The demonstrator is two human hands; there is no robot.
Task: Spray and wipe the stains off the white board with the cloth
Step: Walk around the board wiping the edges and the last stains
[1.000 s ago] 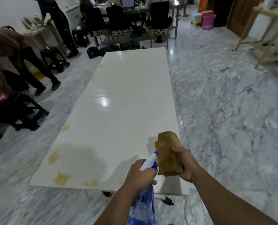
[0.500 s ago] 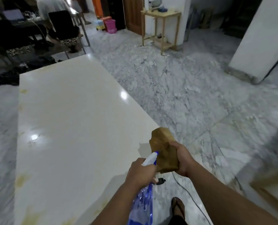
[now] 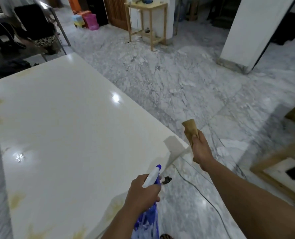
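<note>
Across the left half of the view: white board (image 3: 71, 135), glossy, lying flat and low over grey-veined marble floor (image 3: 177, 87); two ceiling-light glints on its surface. Yellowish stains (image 3: 15, 200) along the near-left edge, more at the far-left edge and near corner.

At the board's near-right corner: left hand (image 3: 143, 192), fingers wrapped tight round the neck of a blue spray bottle (image 3: 147, 219) — white nozzle pointing up and away. Just beyond that corner, over the floor: right hand (image 3: 201, 149), fist closed on a tan cloth (image 3: 190, 131), one end sticking up past the knuckles.

Under the hands: thin dark cable (image 3: 200, 192) trailing over the marble; small black castor (image 3: 167, 179) at the board's edge.

Further back — light wooden side table (image 3: 146, 7), pink bin (image 3: 91, 21), black chair (image 3: 34, 26), white pillar (image 3: 252, 30). Wooden frames at the right margin.
</note>
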